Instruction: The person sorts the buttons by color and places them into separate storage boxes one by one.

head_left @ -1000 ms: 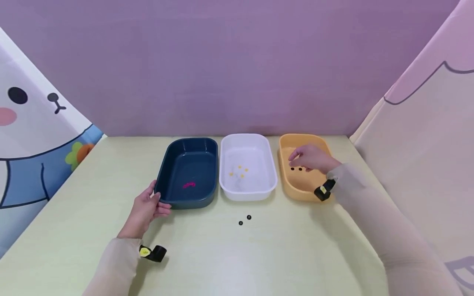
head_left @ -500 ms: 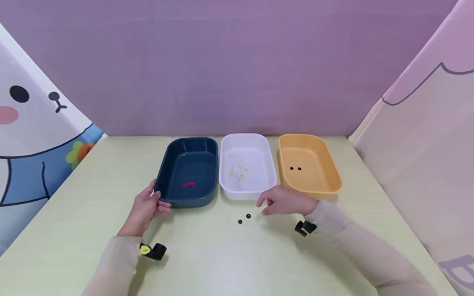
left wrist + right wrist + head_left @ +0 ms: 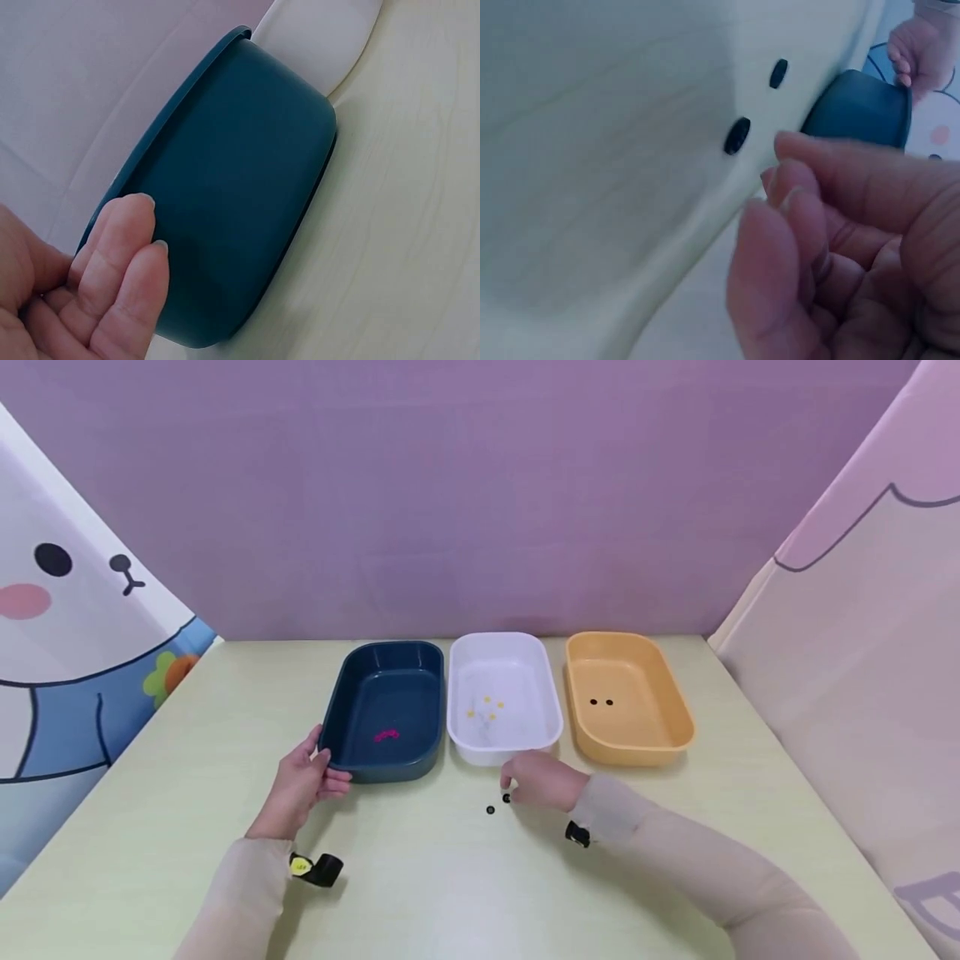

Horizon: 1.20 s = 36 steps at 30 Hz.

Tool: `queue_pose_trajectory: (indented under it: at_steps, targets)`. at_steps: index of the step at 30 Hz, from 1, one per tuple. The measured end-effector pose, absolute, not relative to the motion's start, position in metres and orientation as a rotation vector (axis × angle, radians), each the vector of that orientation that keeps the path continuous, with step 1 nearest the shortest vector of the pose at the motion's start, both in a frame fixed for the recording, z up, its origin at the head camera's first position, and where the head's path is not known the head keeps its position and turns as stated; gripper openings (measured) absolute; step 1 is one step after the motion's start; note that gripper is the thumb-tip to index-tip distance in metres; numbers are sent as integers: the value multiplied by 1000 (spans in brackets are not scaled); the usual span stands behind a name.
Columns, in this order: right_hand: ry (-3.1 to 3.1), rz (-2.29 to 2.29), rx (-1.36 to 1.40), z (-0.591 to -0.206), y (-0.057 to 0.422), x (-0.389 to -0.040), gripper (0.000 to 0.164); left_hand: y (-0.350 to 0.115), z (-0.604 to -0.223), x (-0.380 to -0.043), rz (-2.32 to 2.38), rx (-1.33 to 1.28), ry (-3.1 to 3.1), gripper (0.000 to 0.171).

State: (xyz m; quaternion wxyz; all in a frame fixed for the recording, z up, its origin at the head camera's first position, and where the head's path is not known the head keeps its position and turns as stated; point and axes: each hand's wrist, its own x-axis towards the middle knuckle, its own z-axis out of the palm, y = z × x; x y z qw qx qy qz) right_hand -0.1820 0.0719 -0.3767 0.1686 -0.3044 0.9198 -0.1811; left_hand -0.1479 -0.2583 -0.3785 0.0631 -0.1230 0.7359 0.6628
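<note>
My left hand (image 3: 294,789) grips the near left corner of a dark blue tray (image 3: 396,772), its fingers (image 3: 135,277) against the outer wall in the left wrist view. Several small pink pieces (image 3: 387,735) lie in that tray. My right hand (image 3: 542,779) is low over the table, fingers bent, with a gap between thumb and fingertips and nothing held. Its fingertips are right at a small round black button (image 3: 737,136). A second black button (image 3: 778,73) lies a little to the left in the head view. Both are on the tabletop.
A white tray (image 3: 546,739) with several small yellow pieces (image 3: 500,705) stands in the middle. To its right, an orange tray (image 3: 652,727) holds two black buttons (image 3: 609,702). A purple cloth backdrop (image 3: 480,510) rises behind the trays, with printed cloth at both sides.
My right hand has moved from above the orange tray, leftward and down, to the black buttons on the table. My left hand has kept its grip on the blue tray.
</note>
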Motion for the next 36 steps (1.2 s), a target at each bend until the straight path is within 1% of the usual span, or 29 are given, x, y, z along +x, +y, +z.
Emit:
queue_pose_trajectory:
  at_steps: [10,14,20,24,30,36]
  targets:
    - [2622,-525,-808,-384,65,-185,19,-258,-379,-149,1987,-374,2232,58]
    - [2645,-502,-871,-385,65,-185,19,-258,-378,-149,1980,-373,2236,58]
    - [2618,-494,-867,-386,67,-187,17,-258,-377,-149,1982,-377,2240,58]
    - [2583,-522,-863,-389,72,-190,15,-257,-377,-149,1980,-394,2232,58]
    - [2513,-649,-787,-390,85,-189,21,-258,-376,-150,1981,-394,2227,59]
    - [2449,-742,-731,-389,102,-186,21,-258,-376,-149,1965,-404,2232,59]
